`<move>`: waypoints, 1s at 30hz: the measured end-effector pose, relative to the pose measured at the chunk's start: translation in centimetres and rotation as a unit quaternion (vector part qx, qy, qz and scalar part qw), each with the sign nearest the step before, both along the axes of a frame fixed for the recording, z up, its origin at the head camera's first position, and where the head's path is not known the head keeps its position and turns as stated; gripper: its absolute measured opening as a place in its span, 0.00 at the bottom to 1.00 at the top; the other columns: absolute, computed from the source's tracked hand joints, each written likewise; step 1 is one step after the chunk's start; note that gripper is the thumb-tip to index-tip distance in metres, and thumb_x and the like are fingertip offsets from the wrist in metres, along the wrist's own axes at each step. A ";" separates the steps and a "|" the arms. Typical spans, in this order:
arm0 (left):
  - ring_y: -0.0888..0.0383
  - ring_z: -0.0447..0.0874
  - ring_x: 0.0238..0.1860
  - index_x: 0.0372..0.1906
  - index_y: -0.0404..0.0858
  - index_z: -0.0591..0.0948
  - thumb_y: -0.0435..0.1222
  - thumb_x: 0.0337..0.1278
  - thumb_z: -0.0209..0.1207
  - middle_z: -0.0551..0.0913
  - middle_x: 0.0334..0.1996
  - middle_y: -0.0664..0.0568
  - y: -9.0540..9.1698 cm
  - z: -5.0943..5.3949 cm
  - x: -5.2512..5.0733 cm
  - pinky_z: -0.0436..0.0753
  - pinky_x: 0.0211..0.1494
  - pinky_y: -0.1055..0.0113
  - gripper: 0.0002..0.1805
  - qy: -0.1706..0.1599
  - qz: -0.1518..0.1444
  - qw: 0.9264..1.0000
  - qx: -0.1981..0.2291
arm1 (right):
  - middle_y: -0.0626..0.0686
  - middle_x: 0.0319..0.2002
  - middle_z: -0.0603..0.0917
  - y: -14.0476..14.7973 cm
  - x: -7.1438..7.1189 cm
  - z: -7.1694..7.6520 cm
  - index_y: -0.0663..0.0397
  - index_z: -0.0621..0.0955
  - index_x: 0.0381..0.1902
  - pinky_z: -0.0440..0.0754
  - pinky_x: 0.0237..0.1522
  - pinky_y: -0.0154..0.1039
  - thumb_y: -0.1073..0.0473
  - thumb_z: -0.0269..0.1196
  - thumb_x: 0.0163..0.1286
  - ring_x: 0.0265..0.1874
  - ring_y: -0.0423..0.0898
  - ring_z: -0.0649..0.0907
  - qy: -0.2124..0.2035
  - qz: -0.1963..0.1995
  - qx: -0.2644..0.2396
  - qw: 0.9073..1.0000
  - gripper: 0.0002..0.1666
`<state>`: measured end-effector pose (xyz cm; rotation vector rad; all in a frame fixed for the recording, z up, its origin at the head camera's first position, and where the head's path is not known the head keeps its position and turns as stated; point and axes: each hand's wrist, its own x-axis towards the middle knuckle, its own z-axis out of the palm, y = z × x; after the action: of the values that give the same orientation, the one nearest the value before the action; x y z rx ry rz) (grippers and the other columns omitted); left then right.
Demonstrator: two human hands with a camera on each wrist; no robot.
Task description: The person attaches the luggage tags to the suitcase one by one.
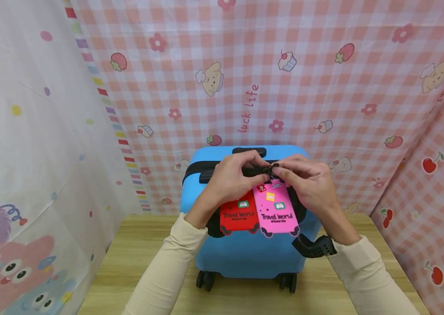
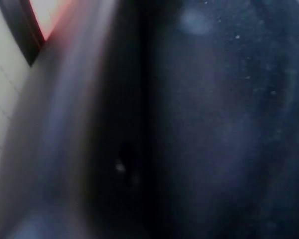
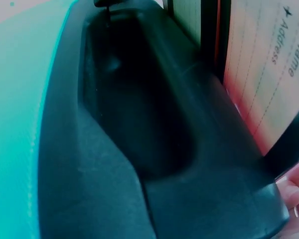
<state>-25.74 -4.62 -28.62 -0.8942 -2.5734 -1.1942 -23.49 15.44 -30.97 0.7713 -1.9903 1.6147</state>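
Observation:
A light blue suitcase [image 1: 249,258] stands upright with a black band [image 1: 196,168] across its top. Two luggage tags hang over its front: a red luggage tag [image 1: 239,216] and a pink luggage tag [image 1: 276,212], both printed "Travel World". Above the pink one, the left hand [image 1: 231,179] and right hand [image 1: 310,181] meet and pinch a thin black tag strap [image 1: 271,169] at fingertip level. Fingers partly cover the strap, so how it is fastened cannot be seen. In the right wrist view, the lined back of a tag [image 3: 264,64] reads "Name" and "Address" beside a black recessed panel [image 3: 139,99].
A black carry handle [image 1: 249,151] sits on the suitcase top, behind the hands. Black wheels [image 1: 205,280] rest on the wood-patterned table [image 1: 139,262]. A pink checked cloth [image 1: 226,52] hangs close behind. The left wrist view is mostly a dark blur.

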 end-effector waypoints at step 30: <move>0.61 0.78 0.46 0.50 0.46 0.84 0.42 0.56 0.69 0.81 0.44 0.56 -0.3 -0.3 0.1 0.77 0.54 0.62 0.17 0.034 0.007 0.999 -0.014 | 0.54 0.30 0.86 -0.6 -0.1 0.3 0.61 0.81 0.52 0.75 0.21 0.34 0.67 0.64 0.69 0.18 0.43 0.77 -0.051 -0.034 0.015 0.998 0.14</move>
<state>-25.66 -4.91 -28.97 -0.9045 -2.5450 -1.1060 -23.57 14.87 -30.67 0.6362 -2.0928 1.6167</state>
